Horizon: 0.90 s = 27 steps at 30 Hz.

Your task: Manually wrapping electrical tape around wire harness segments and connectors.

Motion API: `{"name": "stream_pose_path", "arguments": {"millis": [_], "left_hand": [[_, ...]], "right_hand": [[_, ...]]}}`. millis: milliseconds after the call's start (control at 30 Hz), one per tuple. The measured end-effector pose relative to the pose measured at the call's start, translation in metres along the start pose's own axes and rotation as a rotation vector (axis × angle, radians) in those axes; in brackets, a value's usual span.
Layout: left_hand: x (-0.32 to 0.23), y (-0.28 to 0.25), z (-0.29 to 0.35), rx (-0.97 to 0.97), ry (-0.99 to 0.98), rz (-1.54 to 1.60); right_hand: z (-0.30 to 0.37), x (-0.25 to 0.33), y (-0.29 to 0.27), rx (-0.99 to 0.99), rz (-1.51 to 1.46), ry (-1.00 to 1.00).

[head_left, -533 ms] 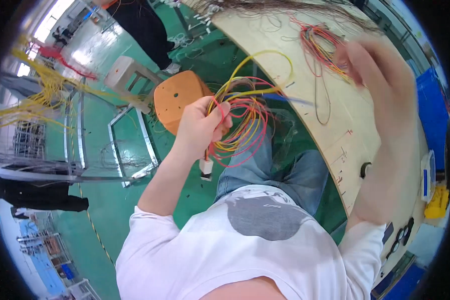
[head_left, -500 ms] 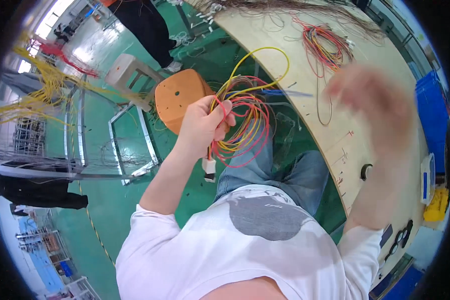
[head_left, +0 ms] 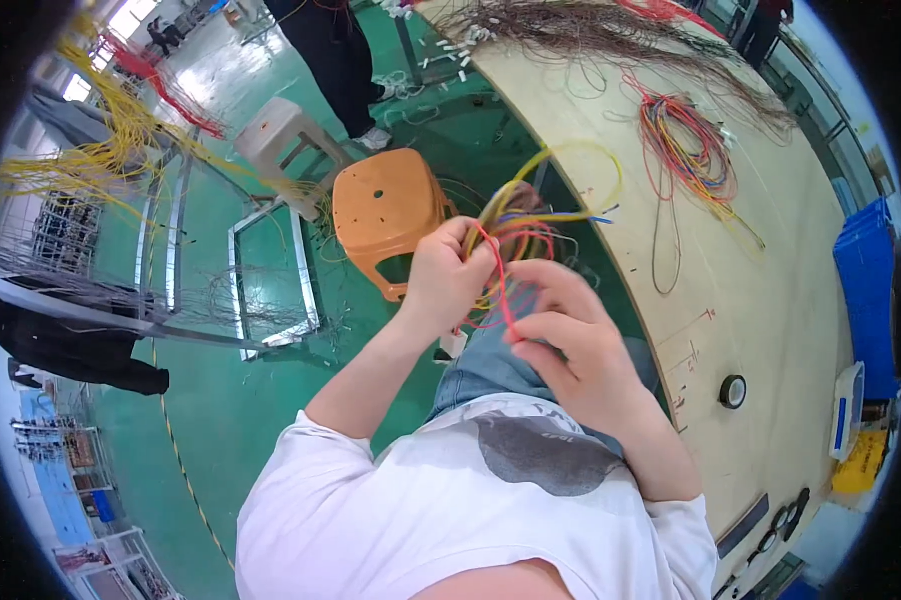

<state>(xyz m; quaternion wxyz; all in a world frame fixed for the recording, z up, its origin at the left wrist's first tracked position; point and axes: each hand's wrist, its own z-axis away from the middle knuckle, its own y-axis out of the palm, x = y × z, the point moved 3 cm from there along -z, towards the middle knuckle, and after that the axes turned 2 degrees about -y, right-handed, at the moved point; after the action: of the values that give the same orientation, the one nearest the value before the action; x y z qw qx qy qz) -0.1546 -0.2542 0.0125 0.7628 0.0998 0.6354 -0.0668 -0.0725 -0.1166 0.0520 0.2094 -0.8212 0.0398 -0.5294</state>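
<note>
My left hand (head_left: 455, 268) is closed around a coiled bundle of wires (head_left: 519, 203) in yellow, red, blue and other colours, held above my lap. A yellow loop stands out from the bundle toward the table edge. Below my left hand hangs a white connector (head_left: 453, 344), partly hidden. My right hand (head_left: 589, 345) is close beside the bundle, its thumb and forefinger pinching a red wire (head_left: 502, 285). That red wire runs down from my left hand's grip, in front of the bundle. The bundle's lower part is partly covered by my hands.
On the wooden table (head_left: 741, 330) at right lie another wire coil (head_left: 686, 150), a black tape roll (head_left: 733, 391) and a heap of dark wires (head_left: 621, 35). An orange stool (head_left: 383, 195) stands ahead. Blue bins (head_left: 864, 290) line the right; a person (head_left: 333, 65) stands beyond the stool.
My right hand has come left from over the table to the bundle and now pinches the red wire. My left hand, still gripping the bundle, has shifted a little right.
</note>
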Motion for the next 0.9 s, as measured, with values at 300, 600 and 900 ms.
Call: {"name": "stream_pose_path", "arguments": {"millis": [300, 600, 900], "left_hand": [[-0.011, 0.009, 0.010, -0.056, 0.291, -0.353], [-0.014, 0.018, 0.024, -0.030, 0.506, -0.451], [-0.026, 0.022, 0.019, 0.233, 0.512, -0.384]], "right_hand": [[-0.024, -0.017, 0.008, -0.293, -0.201, 0.203], [-0.035, -0.024, 0.009, -0.549, -0.339, 0.382], [-0.036, -0.024, -0.004, -0.558, -0.288, 0.350]]}}
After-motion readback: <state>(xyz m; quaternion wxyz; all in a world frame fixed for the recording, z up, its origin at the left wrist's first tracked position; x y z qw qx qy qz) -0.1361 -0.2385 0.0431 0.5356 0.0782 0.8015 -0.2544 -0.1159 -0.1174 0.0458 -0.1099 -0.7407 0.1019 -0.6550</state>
